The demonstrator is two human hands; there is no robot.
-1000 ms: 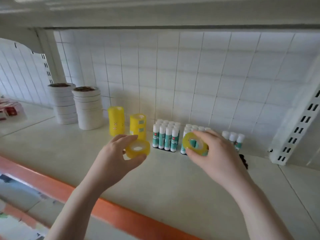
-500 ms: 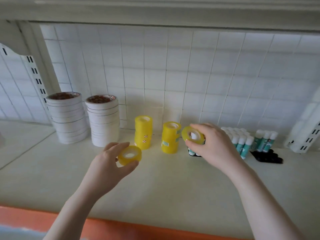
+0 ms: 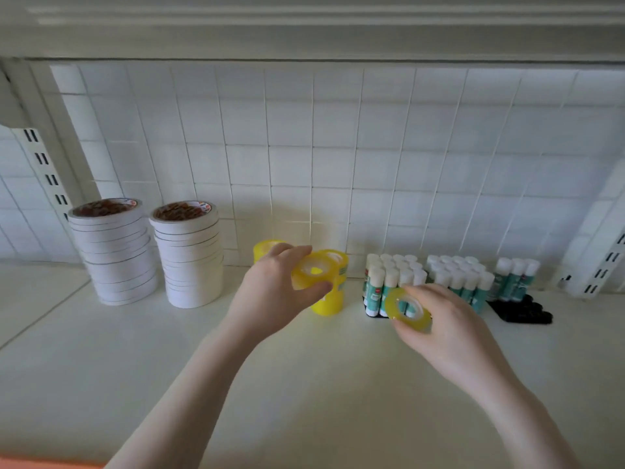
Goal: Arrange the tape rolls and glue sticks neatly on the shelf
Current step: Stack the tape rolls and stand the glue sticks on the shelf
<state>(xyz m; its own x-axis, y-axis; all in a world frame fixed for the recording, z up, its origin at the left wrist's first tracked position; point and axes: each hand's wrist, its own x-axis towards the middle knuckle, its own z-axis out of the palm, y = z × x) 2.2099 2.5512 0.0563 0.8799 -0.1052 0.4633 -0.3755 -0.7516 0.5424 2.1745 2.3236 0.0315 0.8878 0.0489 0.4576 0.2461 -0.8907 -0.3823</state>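
Left hand (image 3: 270, 299) pinches a yellow tape roll (image 3: 313, 270) between thumb and curled fingers, held tilted just over the nearer yellow stack (image 3: 333, 292) at the back of the shelf (image 3: 304, 384). Right hand (image 3: 449, 333) grips a second yellow roll (image 3: 407, 308), also tilted, low and close in front of the nearest block of glue sticks (image 3: 392, 282).

Second yellow stack (image 3: 267, 250) mostly hidden behind the left fingers; height cannot be told.

Risks, as judged:
- Roll set down tilted on the stack: likely to slide off or sit off-centre. Needs levelling first.
- Yellow stack is narrow and tall; a nudge from the left knuckles could topple it, and perhaps its neighbour.
- Right hand's roll sits near the upright glue sticks; a careless sweep could knock the front row over, domino fashion.

Further out: two tall stacks of white tape (image 3: 115, 252), (image 3: 191, 253) at left, well apart from the hands. More glue sticks (image 3: 460, 275), (image 3: 515, 275) at right, and a black tray (image 3: 521, 313) partly bare.
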